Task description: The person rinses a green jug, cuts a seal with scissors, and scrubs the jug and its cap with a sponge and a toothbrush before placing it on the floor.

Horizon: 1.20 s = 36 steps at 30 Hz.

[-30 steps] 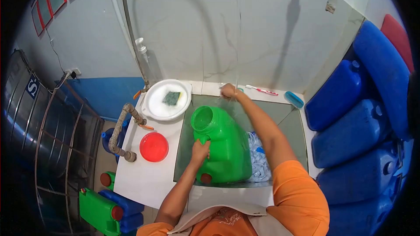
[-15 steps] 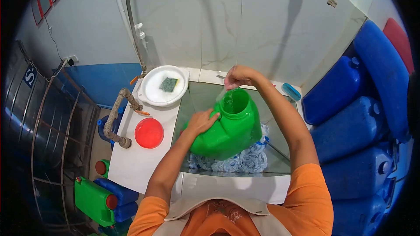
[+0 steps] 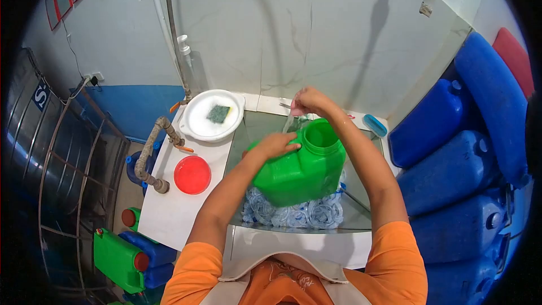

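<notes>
A green plastic jerrycan (image 3: pixel 299 175) is held over the sink, its wide round mouth uncapped and facing up, slightly tilted. My left hand (image 3: pixel 276 146) grips its top on the left, thumb near the mouth. Behind the mouth, my right hand (image 3: pixel 310 103) has its fingers pinched on what looks like a clear hose (image 3: pixel 289 122), which hangs down beside the jerrycan. My right fingertips and the hose's end are partly hidden. Beneath the jerrycan, bundled clear plastic pieces with blue bits (image 3: pixel 293 216) lie in the sink (image 3: pixel 240 135).
On the left counter stand a white basin (image 3: pixel 197 127) of suds with a green scouring sponge (image 3: pixel 219 114), a red round lid (image 3: pixel 192 175) and a pipe (image 3: pixel 148 158). A blue brush (image 3: pixel 375 125) lies on the back right ledge. Blue jerrycans (image 3: pixel 451 175) are stacked at right.
The jerrycan has shifted right and turned more upright, with my left hand moving along. Water ran into its mouth earlier; now my right hand and the clear hose are behind the mouth.
</notes>
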Available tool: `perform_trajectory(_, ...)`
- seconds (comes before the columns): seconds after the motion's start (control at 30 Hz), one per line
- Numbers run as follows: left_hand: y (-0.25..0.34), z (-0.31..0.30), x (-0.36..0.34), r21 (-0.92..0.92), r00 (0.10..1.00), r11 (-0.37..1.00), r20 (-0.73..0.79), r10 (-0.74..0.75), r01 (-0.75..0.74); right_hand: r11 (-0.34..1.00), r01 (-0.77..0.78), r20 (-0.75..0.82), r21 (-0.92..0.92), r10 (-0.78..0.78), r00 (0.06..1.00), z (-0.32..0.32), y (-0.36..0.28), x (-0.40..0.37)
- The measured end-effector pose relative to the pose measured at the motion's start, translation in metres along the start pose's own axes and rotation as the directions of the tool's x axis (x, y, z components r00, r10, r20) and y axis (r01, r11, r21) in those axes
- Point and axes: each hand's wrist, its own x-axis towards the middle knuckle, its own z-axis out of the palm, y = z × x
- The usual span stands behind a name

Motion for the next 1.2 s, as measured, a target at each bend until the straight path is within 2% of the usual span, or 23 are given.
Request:
perform_trajectory(0.07, 0.011, 0.007, -0.014, -0.023, 0.996, 0.996, 0.048, -0.081, 0.082, 0.923, 0.092, -0.006, -0.373, -0.102, 0.995, -0.002, 0.012, 0.001)
perform_trajectory(0.13, 0.028, 0.021, -0.029, -0.108, 0.912, 0.910, -0.045, -0.408, 0.401, 0.628, 0.431, 0.168, -0.648, -0.435, 0.885, 0.005, 0.048, -0.002)
perform_trajectory(0.17, 0.032, 0.028, -0.033, -0.102, 0.910, 0.909, -0.055, -0.412, 0.405, 0.477, 0.315, 0.278, -0.821, -0.148, 0.949, 0.018, 0.048, -0.014)
perform_trajectory(0.2, 0.033, 0.035, -0.034, -0.219, 0.881, 0.870, -0.079, -0.467, 0.442, 0.377, 0.378, 0.364, -0.845, -0.113, 0.925, 0.033, 0.067, -0.023)
perform_trajectory(0.23, 0.034, 0.039, -0.037, -0.336, 0.848, 0.819, -0.097, -0.521, 0.465, 0.235, 0.397, 0.336, -0.887, -0.260, 0.905, 0.047, 0.087, -0.038)
perform_trajectory(0.27, 0.034, 0.040, -0.041, -0.335, 0.846, 0.821, -0.112, -0.522, 0.462, 0.090, 0.386, 0.321, -0.918, -0.403, 0.857, 0.055, 0.104, -0.051)
perform_trajectory(0.33, 0.035, 0.039, -0.048, -0.487, 0.923, 0.824, -0.087, -0.376, 0.290, 0.063, 0.425, 0.288, -0.903, -0.646, 0.707, 0.051, 0.117, -0.054)
perform_trajectory(0.4, 0.050, 0.016, -0.070, -0.709, 0.976, 0.686, 0.014, -0.216, 0.162, 0.034, 0.452, 0.297, -0.891, -0.709, 0.639, 0.041, 0.134, -0.065)
perform_trajectory(0.47, 0.036, 0.034, -0.102, -0.746, 0.921, 0.620, -0.024, -0.388, 0.242, 0.001, 0.483, 0.307, -0.876, -0.771, 0.558, 0.033, 0.132, -0.070)
perform_trajectory(0.53, 0.042, 0.025, -0.143, -0.896, 0.667, 0.115, 0.227, -0.710, 0.428, 0.054, 0.450, 0.292, -0.892, -0.689, 0.663, 0.034, 0.124, -0.082)
perform_trajectory(0.57, 0.024, 0.042, -0.163, -0.899, 0.598, 0.051, 0.247, -0.762, 0.435, 0.050, 0.452, 0.294, -0.891, -0.694, 0.658, 0.036, 0.111, -0.082)
perform_trajectory(0.6, -0.001, 0.061, -0.176, -0.896, 0.526, -0.017, 0.275, -0.805, 0.443, 0.021, 0.453, 0.281, -0.891, -0.758, 0.588, 0.037, 0.092, -0.079)
perform_trajectory(0.63, -0.020, 0.065, -0.184, -0.890, 0.526, -0.016, 0.283, -0.802, 0.455, 0.001, 0.449, 0.259, -0.894, -0.815, 0.518, 0.038, 0.071, -0.078)
perform_trajectory(0.7, -0.037, 0.073, -0.198, -0.892, 0.616, -0.257, 0.445, -0.650, 0.372, 0.026, 0.451, 0.207, -0.892, -0.864, 0.459, 0.035, -0.004, -0.089)
perform_trajectory(0.77, -0.024, 0.049, -0.189, -0.885, 0.593, -0.272, 0.457, -0.663, 0.377, 0.023, 0.421, 0.140, -0.907, -0.925, 0.353, 0.023, -0.068, -0.094)
perform_trajectory(0.8, -0.009, 0.034, -0.184, -0.922, 0.608, -0.262, 0.385, -0.694, 0.286, 0.003, 0.335, 0.104, -0.942, -0.948, 0.301, 0.018, -0.096, -0.101)
perform_trajectory(0.9, 0.044, 0.011, -0.191, -0.959, 0.625, -0.252, 0.277, -0.730, 0.130, 0.081, 0.291, 0.016, -0.953, -0.948, 0.319, 0.001, -0.146, -0.094)
perform_trajectory(0.93, 0.061, 0.001, -0.194, -0.965, 0.634, -0.257, 0.226, -0.740, 0.045, 0.154, 0.296, -0.002, -0.943, -0.889, 0.457, -0.003, -0.156, -0.090)
perform_trajectory(0.97, 0.083, -0.009, -0.207, -0.938, 0.650, -0.345, 0.279, -0.707, 0.028, 0.225, 0.294, -0.012, -0.929, -0.813, 0.582, -0.003, -0.161, -0.090)
perform_trajectory(1.0, 0.102, -0.014, -0.223, -0.904, 0.668, -0.427, 0.325, -0.670, 0.013, 0.230, 0.288, -0.024, -0.930, -0.819, 0.574, 0.000, -0.161, -0.087)
perform_trajectory(1.07, 0.101, -0.023, -0.273, -0.879, 0.677, -0.476, 0.332, -0.657, -0.030, 0.311, 0.156, -0.086, -0.938, -0.641, 0.763, 0.006, -0.154, -0.079)
perform_trajectory(1.13, 0.122, -0.080, -0.299, -0.954, 0.600, -0.250, 0.103, -0.793, -0.166, 0.388, 0.165, -0.165, -0.907, -0.686, 0.708, 0.008, -0.153, -0.088)
perform_trajectory(1.2, 0.126, -0.130, -0.311, -0.985, 0.579, 0.033, -0.127, -0.805, -0.170, 0.525, 0.214, -0.282, -0.824, -0.706, 0.650, 0.010, -0.153, -0.102)
